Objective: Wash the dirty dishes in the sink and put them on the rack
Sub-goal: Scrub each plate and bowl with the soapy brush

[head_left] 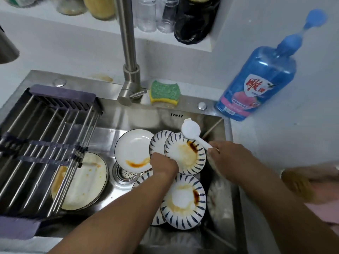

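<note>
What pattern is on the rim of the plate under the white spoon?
The plate has dark blue radiating dashes on white, clearest in the head view.

Beyond the grip of the right hand point(231, 158) and to its right, on the white counter point(275, 136): a blue detergent bottle point(256, 76) with a pump top. Beyond the grip and to its left, a green-and-yellow sponge point(164, 93) just beside the base of a steel tap point(128, 52). Farther beyond, on a white shelf point(45, 18): clear cups point(156, 13), a black bag point(194, 19), jars point(100, 6).
</note>
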